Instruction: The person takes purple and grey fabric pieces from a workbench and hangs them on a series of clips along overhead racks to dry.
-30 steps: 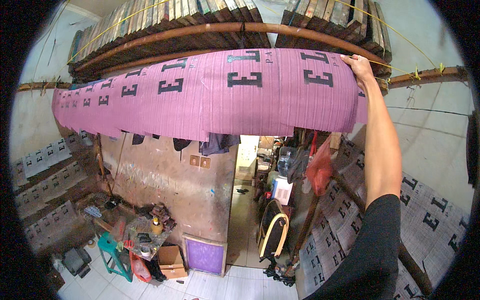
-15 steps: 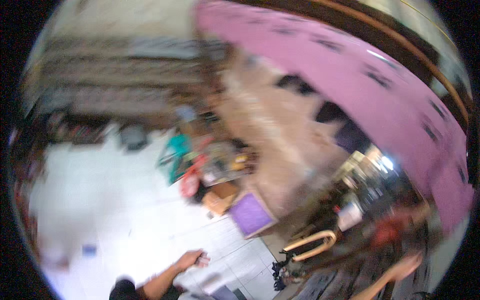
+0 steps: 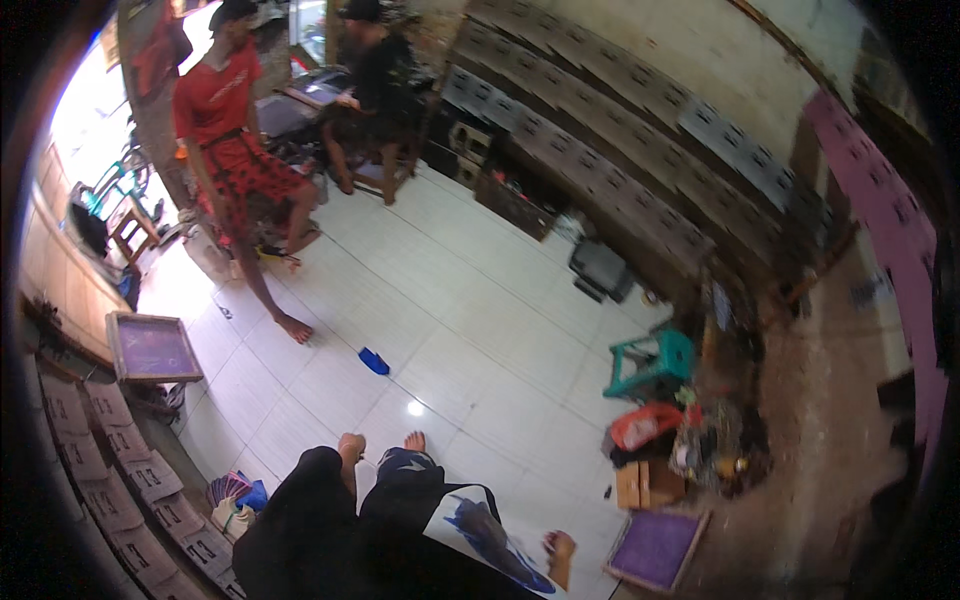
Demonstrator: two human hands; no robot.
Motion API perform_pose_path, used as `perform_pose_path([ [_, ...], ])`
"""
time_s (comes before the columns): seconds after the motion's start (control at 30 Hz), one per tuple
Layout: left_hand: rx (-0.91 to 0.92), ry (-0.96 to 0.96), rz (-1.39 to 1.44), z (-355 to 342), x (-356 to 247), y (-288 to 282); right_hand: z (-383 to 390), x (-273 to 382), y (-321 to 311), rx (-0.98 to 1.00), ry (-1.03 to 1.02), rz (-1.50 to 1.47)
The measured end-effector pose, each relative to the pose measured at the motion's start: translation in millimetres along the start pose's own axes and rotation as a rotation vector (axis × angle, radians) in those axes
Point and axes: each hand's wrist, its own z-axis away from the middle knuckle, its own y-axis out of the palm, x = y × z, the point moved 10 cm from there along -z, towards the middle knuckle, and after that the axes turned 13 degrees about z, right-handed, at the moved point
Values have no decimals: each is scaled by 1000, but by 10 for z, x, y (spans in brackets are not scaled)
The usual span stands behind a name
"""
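My left hand (image 3: 352, 447) hangs beside my leg over the white tiled floor, its fingers small in view and loosely bent, with nothing visible in it. On the other side, my right hand (image 3: 560, 546) hangs low by my black shirt (image 3: 400, 525). Its fingers curl loosely a little apart, and I see nothing held. Neither hand touches anything. Nearest to the right hand is a wooden frame with a purple mesh (image 3: 657, 547), leaning or lying on the floor. Ahead lies a small blue object (image 3: 373, 361) whose kind I cannot make out.
A person in red (image 3: 225, 110) stands at left; another in black (image 3: 375, 80) sits behind. Racks of printed grey sheets (image 3: 590, 150) line the far wall, with more sheets (image 3: 120, 480) at lower left. A green stool (image 3: 650, 362), cardboard box (image 3: 648, 484) and second purple frame (image 3: 155, 347) stand around.
My view has swung left, away from the cluttered bench and long pink sheet, toward the tiled floor and the two people. The purple frame now shows farther right. Both hands stay free.
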Motion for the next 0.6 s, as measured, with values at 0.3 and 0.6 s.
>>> perform_pose_path([
  [0.3,-249,-204,877,-45,-597,-1105,-1550,1888,1355,84,107,-131],
  [0.6,-108,-121,841,-857,-1843,-1227,-514,3731,5122,988,-129,441],
])
